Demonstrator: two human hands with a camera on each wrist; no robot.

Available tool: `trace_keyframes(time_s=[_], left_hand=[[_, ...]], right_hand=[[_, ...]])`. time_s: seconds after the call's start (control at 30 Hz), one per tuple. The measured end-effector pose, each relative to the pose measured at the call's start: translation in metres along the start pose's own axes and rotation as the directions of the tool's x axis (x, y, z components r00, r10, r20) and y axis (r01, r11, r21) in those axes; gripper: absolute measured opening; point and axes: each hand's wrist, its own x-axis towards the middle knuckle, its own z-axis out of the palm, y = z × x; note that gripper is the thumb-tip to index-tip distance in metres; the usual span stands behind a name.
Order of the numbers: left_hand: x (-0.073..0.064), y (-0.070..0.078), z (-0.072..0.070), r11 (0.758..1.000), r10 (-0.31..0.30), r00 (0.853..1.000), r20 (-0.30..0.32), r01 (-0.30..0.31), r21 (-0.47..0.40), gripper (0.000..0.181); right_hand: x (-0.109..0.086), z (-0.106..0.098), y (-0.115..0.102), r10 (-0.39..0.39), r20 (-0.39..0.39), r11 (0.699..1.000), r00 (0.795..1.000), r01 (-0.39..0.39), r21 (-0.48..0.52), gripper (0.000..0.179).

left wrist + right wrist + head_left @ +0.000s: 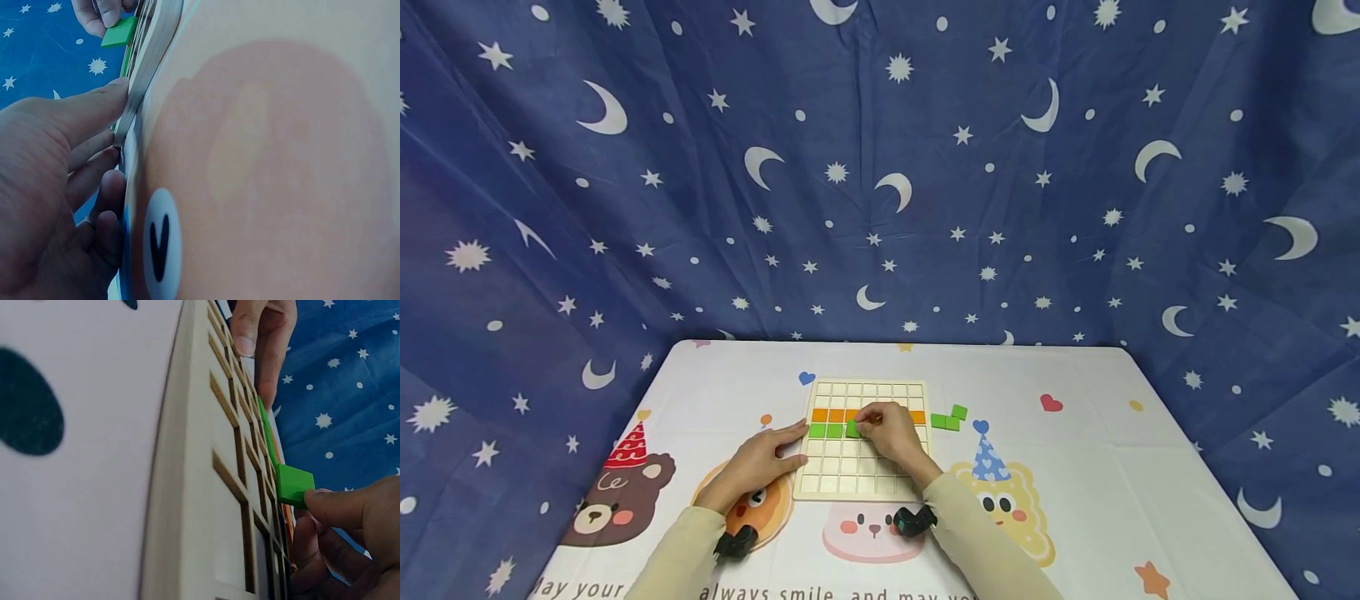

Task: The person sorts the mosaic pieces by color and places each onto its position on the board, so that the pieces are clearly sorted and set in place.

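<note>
A pale wooden grid board (pixel 835 467) lies flat on the table. One row bears orange tiles (pixel 836 415), partly hidden behind my right hand (pixel 891 432). In the row just below, two green tiles (pixel 834 431) sit in cells at the left end. My right thumb and fingers pinch another green tile (pixel 294 485), which is tilted over the third cell of that row. At the board's left edge, my left hand (pixel 760 458) touches the rim with its thumb and extended fingers spread apart.
Three loose green tiles (pixel 952 423) lie right of the board. The white tablecloth (pixel 1097 467) has printed cartoon figures, hearts and lettering. A blue curtain (pixel 880 208) with moons and stars stands behind the table. Black wrist devices (pixel 914 522) are on both sleeves.
</note>
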Motion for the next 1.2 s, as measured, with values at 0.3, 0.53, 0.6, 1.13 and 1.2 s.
trace_keyframes(time_s=[0.3, 0.53, 0.6, 1.13, 1.2], left_hand=[[0.0003, -0.0010, -0.0001, 1.000, 0.000, 1.000, -0.005, 0.000, -0.002, 0.061], [0.0002, -0.0015, 0.0007, 1.000, -0.004, 1.000, -0.005, 0.004, -0.005, 0.061], [0.0002, -0.0019, 0.0009, 1.000, -0.003, 1.000, -0.004, 0.003, -0.003, 0.061], [-0.0009, -0.0007, 0.0000, 1.000, -0.001, 1.000, -0.008, 0.001, -0.005, 0.061], [-0.0012, -0.0009, 0.0003, 1.000, -0.001, 1.000, -0.009, 0.001, -0.003, 0.060]], right_hand=[[0.0006, 0.0054, 0.0010, -0.033, -0.020, 0.996, 0.999, 0.032, -0.084, 0.004], [0.0007, 0.0081, 0.0029, -0.064, -0.039, 0.991, 0.997, 0.059, -0.123, 0.005], [0.0008, 0.0083, 0.0030, -0.062, -0.037, 0.990, 0.997, 0.057, -0.129, 0.005], [-0.0002, 0.0074, 0.0036, -0.070, -0.011, 0.992, 0.998, 0.068, -0.103, 0.009], [-0.0012, 0.0055, 0.0028, -0.060, 0.006, 0.996, 0.998, 0.060, -0.068, 0.009]])
